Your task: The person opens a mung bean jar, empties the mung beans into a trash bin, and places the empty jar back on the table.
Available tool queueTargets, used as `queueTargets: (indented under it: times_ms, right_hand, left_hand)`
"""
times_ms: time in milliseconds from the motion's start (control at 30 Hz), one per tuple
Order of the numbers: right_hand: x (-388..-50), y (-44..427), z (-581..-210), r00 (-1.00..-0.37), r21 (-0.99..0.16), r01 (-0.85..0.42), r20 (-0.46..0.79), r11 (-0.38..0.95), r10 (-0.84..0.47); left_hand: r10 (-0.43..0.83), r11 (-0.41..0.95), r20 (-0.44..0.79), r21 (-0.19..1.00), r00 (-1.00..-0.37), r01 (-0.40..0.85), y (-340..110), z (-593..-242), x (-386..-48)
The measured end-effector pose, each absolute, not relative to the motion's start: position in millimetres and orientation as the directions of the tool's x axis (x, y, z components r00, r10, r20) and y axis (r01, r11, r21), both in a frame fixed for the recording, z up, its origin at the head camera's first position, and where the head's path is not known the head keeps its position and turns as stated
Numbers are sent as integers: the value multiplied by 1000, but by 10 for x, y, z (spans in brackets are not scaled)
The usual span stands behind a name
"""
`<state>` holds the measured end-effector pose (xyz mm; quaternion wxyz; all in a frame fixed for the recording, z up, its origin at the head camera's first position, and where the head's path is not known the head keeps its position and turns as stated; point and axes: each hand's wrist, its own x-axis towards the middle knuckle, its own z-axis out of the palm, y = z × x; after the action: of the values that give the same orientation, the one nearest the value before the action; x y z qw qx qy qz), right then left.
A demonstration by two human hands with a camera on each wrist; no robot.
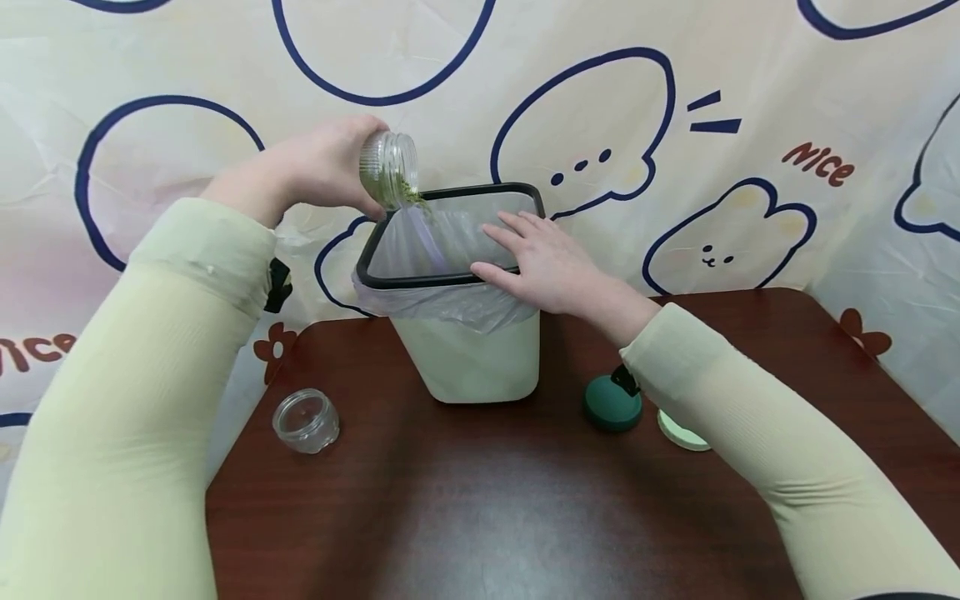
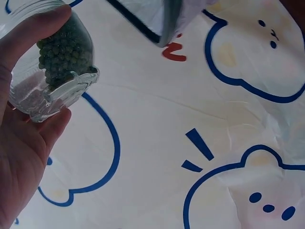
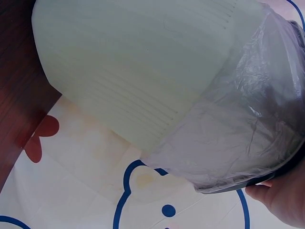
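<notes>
My left hand (image 1: 326, 164) grips a clear glass jar (image 1: 381, 167), tipped sideways with its mouth over the bin's left rim. Small green beans (image 2: 64, 56) lie inside, and some spill from the mouth toward the opening. The pale green trash bin (image 1: 480, 358) stands upright, lined with a thin whitish plastic bag (image 1: 465, 304) folded over under a black rim (image 1: 438, 282). At the bin's right side my right hand (image 1: 543, 258) rests on the rim, fingers spread out over the opening. In the right wrist view, only part of that hand (image 3: 288, 195) shows beside the rim.
On the brown table (image 1: 480, 500), a small empty glass jar (image 1: 306, 421) stands at the left. A dark green lid (image 1: 612, 404) lies right of the bin. Beside it, a light green lid (image 1: 682, 432) is partly covered by the right sleeve. A printed cloth (image 1: 585, 100) hangs behind.
</notes>
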<state>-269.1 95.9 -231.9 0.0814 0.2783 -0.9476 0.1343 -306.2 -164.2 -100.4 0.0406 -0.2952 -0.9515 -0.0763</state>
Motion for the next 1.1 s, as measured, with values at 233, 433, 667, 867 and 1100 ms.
queueTargets:
  times_ms: [233,433,667,867,1100]
  right_hand:
    - [-2691,955,-2323,-836,-201,-542,223,816,-501]
    - [-2701,950,-2334,-837,-203,-541,222,816,-500]
    - [-2704,952,-2332,-835,-200,-542,234,816,-497]
    - [-2702,949,-2333,-834,-194,-543,236,817,-499]
    - [-2702,950,-2335,-832,-192,-546,234,816,-502]
  left_hand:
    - [555,821,130,74,-822,566,-1640,-1033,-3070]
    - [552,821,113,98,-826,562,-1654,-1081,-3086]
    - [546,812,151,148,-824,565,-1688,-1022,-3080]
    - [544,826,135,82,-828,557,-1651,-1051,-3075]
    - [542,828,109,102,-833,551,-1642,-1107,-3087]
